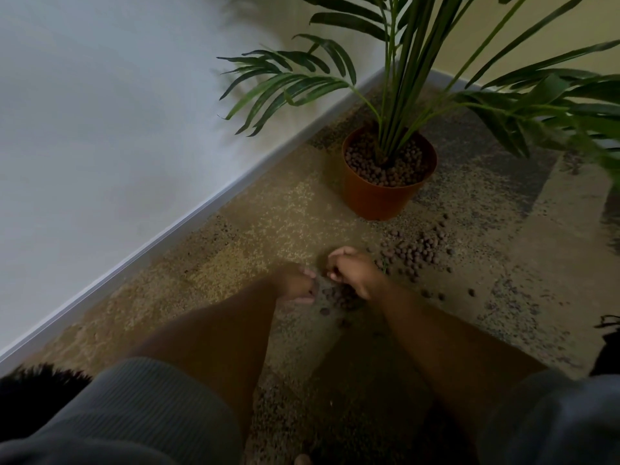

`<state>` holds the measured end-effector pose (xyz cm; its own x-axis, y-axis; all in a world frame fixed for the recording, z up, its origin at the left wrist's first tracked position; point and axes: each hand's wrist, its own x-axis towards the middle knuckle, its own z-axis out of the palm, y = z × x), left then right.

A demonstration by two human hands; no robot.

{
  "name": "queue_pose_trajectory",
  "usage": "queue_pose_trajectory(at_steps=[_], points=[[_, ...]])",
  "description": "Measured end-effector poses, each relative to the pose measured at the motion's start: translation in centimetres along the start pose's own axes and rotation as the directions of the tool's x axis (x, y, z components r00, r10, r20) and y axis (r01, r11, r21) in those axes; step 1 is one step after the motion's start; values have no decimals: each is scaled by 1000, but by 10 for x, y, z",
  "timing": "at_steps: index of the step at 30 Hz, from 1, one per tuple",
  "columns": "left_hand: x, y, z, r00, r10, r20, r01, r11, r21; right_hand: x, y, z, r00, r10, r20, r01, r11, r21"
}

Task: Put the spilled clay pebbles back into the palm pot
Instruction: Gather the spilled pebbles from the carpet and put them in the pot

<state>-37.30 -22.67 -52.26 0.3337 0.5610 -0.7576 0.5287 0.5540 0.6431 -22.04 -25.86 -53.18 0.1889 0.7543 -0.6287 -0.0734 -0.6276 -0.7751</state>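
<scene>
While the pebbles (414,251) lie spilled on the carpet (275,209) just in front of the pot (375,196), your left hand (297,283) and right hand (352,271) meet near them, fingers curled inward over a small clump (339,298) between them; whether either hand truly holds pebbles cannot be told through the blur. The pot stands upright near the wall (100,129), already well filled. Carry a loose handful and pebbles may drop again; overfill the rim, or knock the fronds (295,82), and more may spill.
</scene>
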Motion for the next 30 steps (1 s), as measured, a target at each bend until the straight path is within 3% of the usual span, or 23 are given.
queue_pose_trajectory(at_steps=[3,7,10,15,19,23,30], points=[[-5,15,7,998,-30,53,42,967,-252,-5,-7,-5,985,124,117,-163,889,427],[-9,26,9,993,35,109,15,906,-424,-13,-13,-7,980,73,187,-180,733,656],[-12,35,11,992,69,106,-13,889,-457,-16,-21,-9,979,44,197,-171,698,695],[-8,43,12,1000,-6,11,11,845,-535,-19,-32,-11,983,77,165,-176,637,750],[1,58,7,996,-36,-82,-33,702,-711,-25,-51,-15,993,91,73,-114,616,780],[7,102,16,995,67,-78,-102,548,-830,-29,-81,-38,999,34,-31,8,538,843],[-4,186,28,954,293,-58,-193,457,-868,-28,-143,-58,981,-91,-174,195,360,912]])
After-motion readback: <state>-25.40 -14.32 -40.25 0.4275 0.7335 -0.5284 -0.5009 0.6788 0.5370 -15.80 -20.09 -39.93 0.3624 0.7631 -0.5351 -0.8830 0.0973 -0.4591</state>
